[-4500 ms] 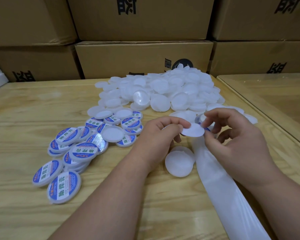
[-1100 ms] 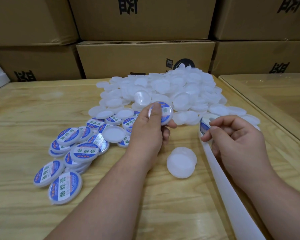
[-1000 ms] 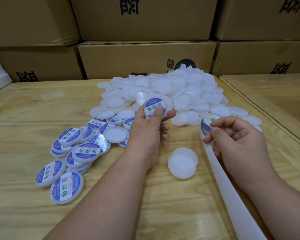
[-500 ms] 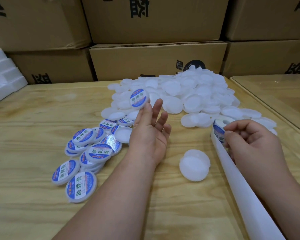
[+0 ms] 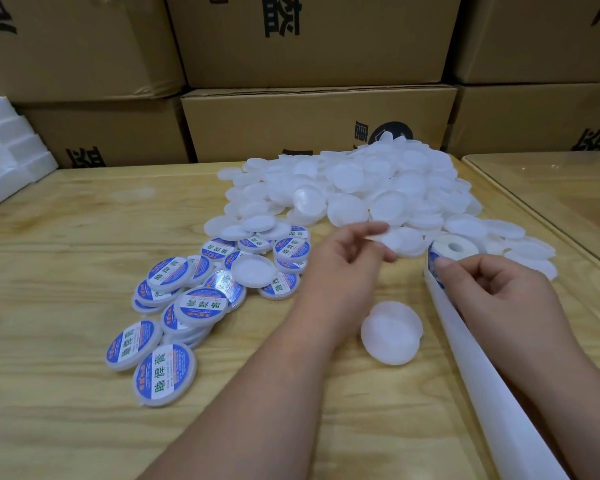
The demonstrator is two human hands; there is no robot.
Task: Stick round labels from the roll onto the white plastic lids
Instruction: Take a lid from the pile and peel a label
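Desk (image 5: 49, 306) open at left and front; cardboard boxes (image 5: 312, 126) wall off back edge, white foam blocks (image 5: 11, 147) at far-left corner. Plain white lids (image 5: 361, 188) heaped center-back, labeled lids (image 5: 187, 299) piled left, two stacked plain lids (image 5: 392, 334) btwn forearms. Left hand (image 5: 343, 261) reaching fwd, fingers (image 5: 368, 230) loosely extended, touching plain lid at heap edge; motion-blurred. Right hand (image 5: 492, 289) curled, fingers pinching label roll (image 5: 451, 252) and its backing strip (image 5: 482, 375), which trails toward front-right.

White plain lids (image 5: 378, 188); labelled lids (image 5: 201, 303) blue-rimmed with white and green bands; tan wooden table (image 5: 56, 258); brown boxes (image 5: 312, 123).
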